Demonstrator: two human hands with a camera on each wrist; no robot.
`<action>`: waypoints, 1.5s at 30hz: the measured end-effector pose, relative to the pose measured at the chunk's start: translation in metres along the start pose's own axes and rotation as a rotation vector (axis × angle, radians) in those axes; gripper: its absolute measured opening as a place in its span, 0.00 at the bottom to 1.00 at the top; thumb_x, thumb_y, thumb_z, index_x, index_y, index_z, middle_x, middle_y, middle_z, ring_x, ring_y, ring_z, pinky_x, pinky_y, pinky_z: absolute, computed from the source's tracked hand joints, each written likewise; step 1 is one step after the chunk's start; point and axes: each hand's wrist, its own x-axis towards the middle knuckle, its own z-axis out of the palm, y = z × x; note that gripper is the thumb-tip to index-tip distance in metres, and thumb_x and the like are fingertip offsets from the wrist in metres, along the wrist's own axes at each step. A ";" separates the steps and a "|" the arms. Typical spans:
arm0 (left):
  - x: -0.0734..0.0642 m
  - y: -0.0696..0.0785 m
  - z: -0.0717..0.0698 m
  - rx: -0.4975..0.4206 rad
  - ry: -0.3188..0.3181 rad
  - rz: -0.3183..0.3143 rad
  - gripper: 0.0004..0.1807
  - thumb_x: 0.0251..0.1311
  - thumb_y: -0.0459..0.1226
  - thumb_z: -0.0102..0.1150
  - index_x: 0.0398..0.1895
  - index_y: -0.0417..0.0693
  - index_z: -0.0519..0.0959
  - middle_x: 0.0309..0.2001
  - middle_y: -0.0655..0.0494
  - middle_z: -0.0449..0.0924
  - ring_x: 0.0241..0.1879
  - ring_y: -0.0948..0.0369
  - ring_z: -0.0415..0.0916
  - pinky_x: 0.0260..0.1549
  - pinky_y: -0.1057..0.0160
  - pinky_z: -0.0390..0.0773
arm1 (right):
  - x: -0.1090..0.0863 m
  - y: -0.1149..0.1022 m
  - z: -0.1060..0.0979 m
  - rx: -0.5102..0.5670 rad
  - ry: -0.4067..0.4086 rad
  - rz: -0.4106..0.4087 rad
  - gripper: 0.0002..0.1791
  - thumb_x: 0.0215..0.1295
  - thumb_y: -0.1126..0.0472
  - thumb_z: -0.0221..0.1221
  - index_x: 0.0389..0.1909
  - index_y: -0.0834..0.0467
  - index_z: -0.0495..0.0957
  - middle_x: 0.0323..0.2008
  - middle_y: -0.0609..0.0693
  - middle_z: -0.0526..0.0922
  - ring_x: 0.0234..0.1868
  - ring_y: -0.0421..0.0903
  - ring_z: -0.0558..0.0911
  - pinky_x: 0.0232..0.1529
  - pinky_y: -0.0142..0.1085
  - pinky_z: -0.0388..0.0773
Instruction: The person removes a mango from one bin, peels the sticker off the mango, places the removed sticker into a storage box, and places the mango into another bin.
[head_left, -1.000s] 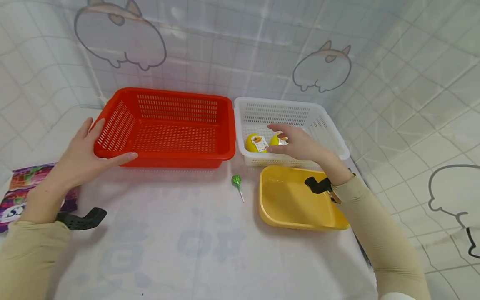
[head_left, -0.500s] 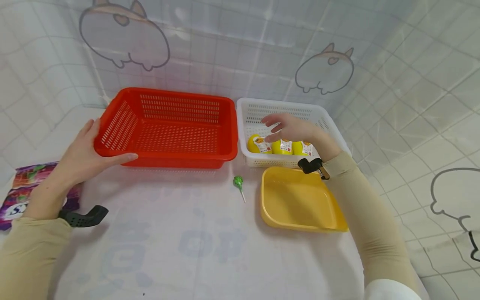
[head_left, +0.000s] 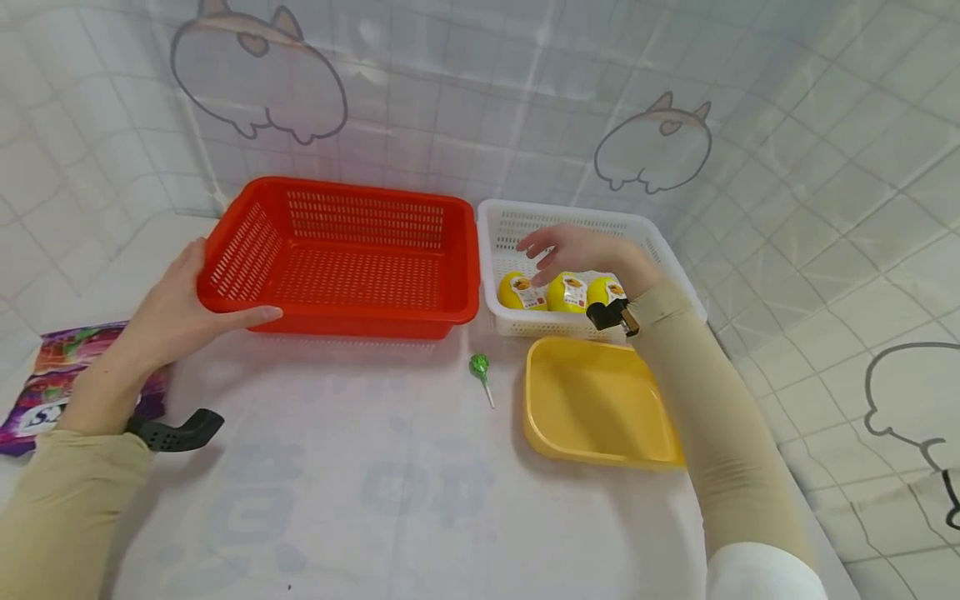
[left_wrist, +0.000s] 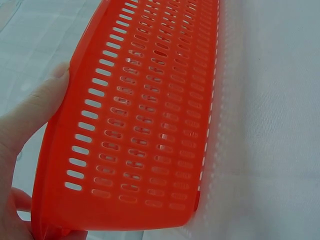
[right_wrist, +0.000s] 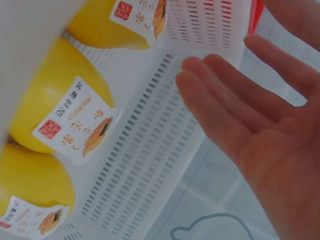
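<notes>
My left hand (head_left: 171, 310) grips the front left corner of the red slotted basket (head_left: 360, 322). Its thumb lies along the front rim, and the other fingers reach the left side. In the left wrist view the basket's slotted wall (left_wrist: 135, 125) fills the middle, with thumb and fingertips at its rim. Over the white slotted basket (head_left: 517, 317), my right hand (head_left: 579, 248) hovers with loosely bent fingers and nothing between them. Three yellow mangoes (right_wrist: 60, 90) with white printed labels lie in a row along that basket's front wall, apart from the fingers.
In front of the white basket stands a yellow tray (head_left: 592, 400), partly hidden by the right sleeve. A green-wrapped lollipop (head_left: 480, 367) lies left of it. A purple snack bag (head_left: 45, 387) lies at far left. A tile-patterned sheet (head_left: 450, 108) rises behind the baskets.
My right hand has moved back and slightly left, off the mangoes, so all three now show. My left hand's fingers have drawn in against the red basket's left side.
</notes>
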 end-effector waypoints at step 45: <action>-0.008 0.005 -0.001 -0.040 -0.014 -0.008 0.60 0.52 0.56 0.72 0.79 0.54 0.43 0.69 0.43 0.59 0.63 0.41 0.60 0.50 0.32 0.75 | 0.041 -0.001 0.005 -0.174 -0.296 0.206 0.46 0.52 0.57 0.74 0.72 0.36 0.65 0.72 0.53 0.63 0.70 0.57 0.64 0.69 0.63 0.64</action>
